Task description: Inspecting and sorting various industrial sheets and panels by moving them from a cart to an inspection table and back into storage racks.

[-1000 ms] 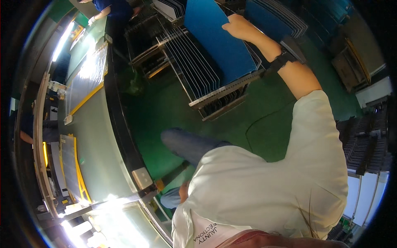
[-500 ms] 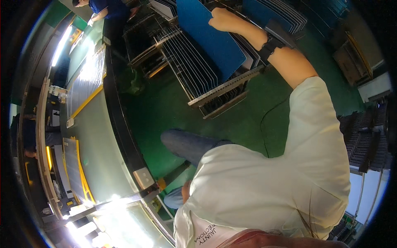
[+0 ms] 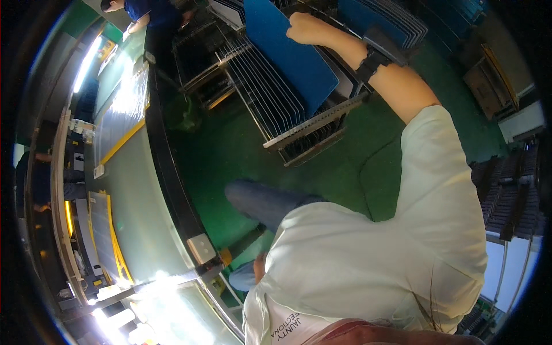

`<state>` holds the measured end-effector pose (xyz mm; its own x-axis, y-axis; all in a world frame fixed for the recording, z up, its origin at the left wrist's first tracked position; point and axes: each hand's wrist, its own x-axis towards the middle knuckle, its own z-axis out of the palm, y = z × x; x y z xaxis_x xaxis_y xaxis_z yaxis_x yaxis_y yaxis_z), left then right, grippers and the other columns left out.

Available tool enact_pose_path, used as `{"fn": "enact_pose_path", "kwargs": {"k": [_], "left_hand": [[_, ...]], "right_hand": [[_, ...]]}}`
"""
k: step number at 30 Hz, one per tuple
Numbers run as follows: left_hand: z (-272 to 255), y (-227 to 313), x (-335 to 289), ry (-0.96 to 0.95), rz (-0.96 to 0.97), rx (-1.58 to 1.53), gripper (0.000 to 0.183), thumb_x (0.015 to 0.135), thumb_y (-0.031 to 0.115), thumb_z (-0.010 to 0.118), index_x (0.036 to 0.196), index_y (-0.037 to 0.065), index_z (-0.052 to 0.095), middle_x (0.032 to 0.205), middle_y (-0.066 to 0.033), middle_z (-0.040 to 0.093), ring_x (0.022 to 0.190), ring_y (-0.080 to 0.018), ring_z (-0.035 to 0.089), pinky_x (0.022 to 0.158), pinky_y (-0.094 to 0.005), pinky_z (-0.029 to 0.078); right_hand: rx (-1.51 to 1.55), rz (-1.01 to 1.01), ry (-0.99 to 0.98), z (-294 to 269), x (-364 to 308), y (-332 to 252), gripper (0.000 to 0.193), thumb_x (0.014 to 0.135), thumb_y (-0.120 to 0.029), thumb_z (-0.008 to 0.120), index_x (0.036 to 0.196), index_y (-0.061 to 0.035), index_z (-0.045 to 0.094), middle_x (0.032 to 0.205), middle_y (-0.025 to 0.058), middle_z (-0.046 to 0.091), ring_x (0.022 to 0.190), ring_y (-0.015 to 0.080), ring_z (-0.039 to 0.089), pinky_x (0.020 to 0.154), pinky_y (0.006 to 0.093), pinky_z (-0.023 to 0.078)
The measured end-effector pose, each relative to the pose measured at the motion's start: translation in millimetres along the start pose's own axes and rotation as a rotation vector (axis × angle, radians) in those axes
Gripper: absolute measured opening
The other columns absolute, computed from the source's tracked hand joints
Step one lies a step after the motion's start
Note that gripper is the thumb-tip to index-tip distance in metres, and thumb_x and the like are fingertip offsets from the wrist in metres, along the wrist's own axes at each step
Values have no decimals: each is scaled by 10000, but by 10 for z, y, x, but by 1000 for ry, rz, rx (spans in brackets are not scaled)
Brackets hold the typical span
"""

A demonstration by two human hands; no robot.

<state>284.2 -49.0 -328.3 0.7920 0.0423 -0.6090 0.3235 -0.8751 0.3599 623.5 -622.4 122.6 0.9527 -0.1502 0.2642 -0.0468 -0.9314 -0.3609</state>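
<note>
A large blue panel (image 3: 282, 63) stands upright in a wire-slotted rack (image 3: 261, 86) ahead of me. My right arm, with a black band at the wrist, stretches out to it. My right hand (image 3: 306, 29) is closed at the panel's right edge, knuckles up; its fingertips are hidden. What looks like part of my left hand (image 3: 260, 267) shows low beside my shirt, next to a jeans leg. Its fingers are mostly hidden.
A long glass-topped table (image 3: 146, 201) with a black edge runs along my left, with yellow-taped panels (image 3: 105, 233) on it. Another person (image 3: 146, 14) works at its far end. More blue panels (image 3: 385, 23) stand in a rack at right. A cable (image 3: 363, 178) lies on the green floor.
My right hand has shifted very slightly left along with the view. The blue panel stays in the rack, with hardly any other difference.
</note>
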Motion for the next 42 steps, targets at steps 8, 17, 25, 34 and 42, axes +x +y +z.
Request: {"fn": "enact_pose_path", "kwargs": {"k": [8,17,25,34,42], "left_hand": [[-52,147,88,-36,0,69,412,842,463,501,982,107,653,922,-183,638,836,-362,609,684,-449,476],[-179,292,165,-60,-30,144,408,840,461,504,972,107,657,912,-180,640,825,-361,611,678,-449,476],[-255,294,172,-56,-53,152,404,839,460,507,963,107,660,903,-178,641,816,-360,613,673,-450,477],[-226,205,91,-41,-77,134,400,837,458,510,953,108,664,893,-176,643,805,-359,615,667,-451,478],[-157,160,-21,-26,-103,103,397,836,457,512,944,108,667,884,-174,645,795,-358,617,661,-451,479]], "right_hand": [[99,-2,-64,150,99,338,246,708,-81,497,764,138,592,801,347,573,752,450,594,682,469,477],[121,-51,-110,158,160,338,231,677,-65,484,733,119,614,788,341,575,773,442,600,693,456,481],[292,16,-140,102,164,274,171,715,-39,475,599,80,518,585,245,510,465,318,478,456,491,380],[268,-9,-171,128,266,238,198,744,-57,466,650,91,556,663,256,549,482,338,504,455,491,390],[172,-1,126,-250,360,-19,631,860,-512,452,1166,33,539,1102,274,563,1055,423,529,903,464,423]]}}
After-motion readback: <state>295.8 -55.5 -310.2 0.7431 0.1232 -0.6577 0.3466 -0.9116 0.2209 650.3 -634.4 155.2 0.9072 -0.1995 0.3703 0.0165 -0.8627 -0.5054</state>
